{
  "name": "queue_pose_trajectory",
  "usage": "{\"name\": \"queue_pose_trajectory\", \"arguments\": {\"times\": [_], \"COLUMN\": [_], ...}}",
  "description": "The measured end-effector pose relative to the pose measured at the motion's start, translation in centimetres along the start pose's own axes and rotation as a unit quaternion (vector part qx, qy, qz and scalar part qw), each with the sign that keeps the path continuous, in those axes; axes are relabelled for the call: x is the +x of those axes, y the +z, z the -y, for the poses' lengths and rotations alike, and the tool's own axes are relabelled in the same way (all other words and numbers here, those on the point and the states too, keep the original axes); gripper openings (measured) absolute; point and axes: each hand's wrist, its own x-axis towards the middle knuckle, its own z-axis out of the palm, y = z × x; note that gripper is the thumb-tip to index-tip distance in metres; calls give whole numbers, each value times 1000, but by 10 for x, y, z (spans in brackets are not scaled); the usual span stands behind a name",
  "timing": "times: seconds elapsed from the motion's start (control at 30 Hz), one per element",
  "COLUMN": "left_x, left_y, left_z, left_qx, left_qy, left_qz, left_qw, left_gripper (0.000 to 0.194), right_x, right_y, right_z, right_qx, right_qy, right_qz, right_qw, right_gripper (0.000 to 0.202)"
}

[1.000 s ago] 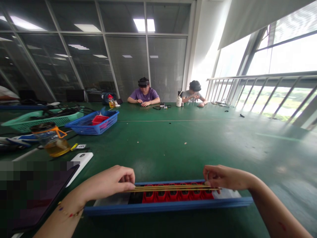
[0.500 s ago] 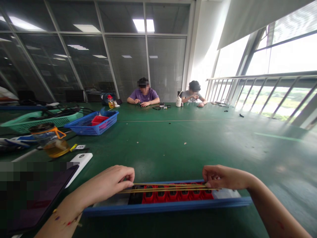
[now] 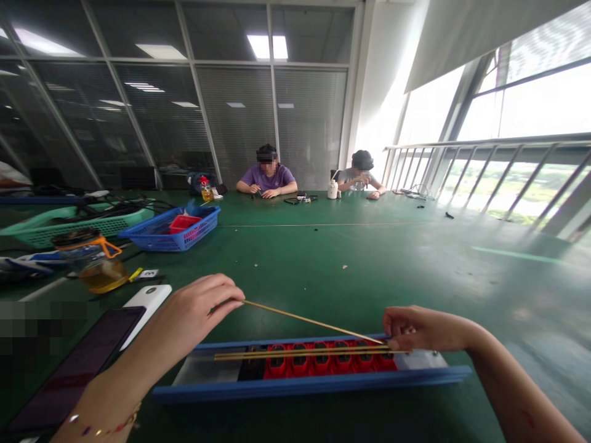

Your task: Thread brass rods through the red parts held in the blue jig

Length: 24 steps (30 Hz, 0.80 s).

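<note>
My left hand [image 3: 210, 304] pinches the left end of a thin wooden stick [image 3: 309, 319], which slants down to the right. At the stick's other end, my right hand [image 3: 409, 330] has its fingers closed on the sticks near the right of a long blue tray [image 3: 314, 389]. More thin sticks [image 3: 258, 355] lie lengthwise over the tray, their left ends free. Beneath them is a row of several red holders [image 3: 300, 367] with black centres, beside a black piece [image 3: 252, 369] on the left.
At the left are a dark phone [image 3: 78, 369], a white device [image 3: 150, 301], a jar of yellow liquid [image 3: 104, 277], a blue basket [image 3: 184, 237] and a green basket [image 3: 50, 231]. Two people [image 3: 272, 177] sit across the green table [image 3: 286, 252].
My left hand has risen and moved slightly left, lifting one stick's left end off the tray. My right hand has barely moved.
</note>
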Motion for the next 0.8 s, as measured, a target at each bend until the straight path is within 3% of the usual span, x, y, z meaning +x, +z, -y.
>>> {"name": "queue_pose_trajectory", "arguments": {"times": [0.17,0.27,0.47,0.63,0.8], "left_x": [-8,-7,12,19,19], "left_y": [-12,-11,29,65,84], "left_z": [6,12,23,28,37], "left_qx": [16,25,-6,-44,-61], "left_qy": [-67,-85,-83,-99,-135], "left_qz": [-60,-25,91,133,169], "left_qw": [996,996,992,985,974], "left_gripper": [25,27,21,18,15], "right_x": [-3,-1,2,0,-2], "right_y": [-1,-1,1,0,0], "right_z": [1,2,2,5,11], "right_qx": [36,35,26,-6,-74], "right_qy": [22,26,10,6,5], "right_qz": [25,27,28,20,-12], "right_qw": [999,999,999,1000,997], "right_gripper": [34,34,31,29,26]}}
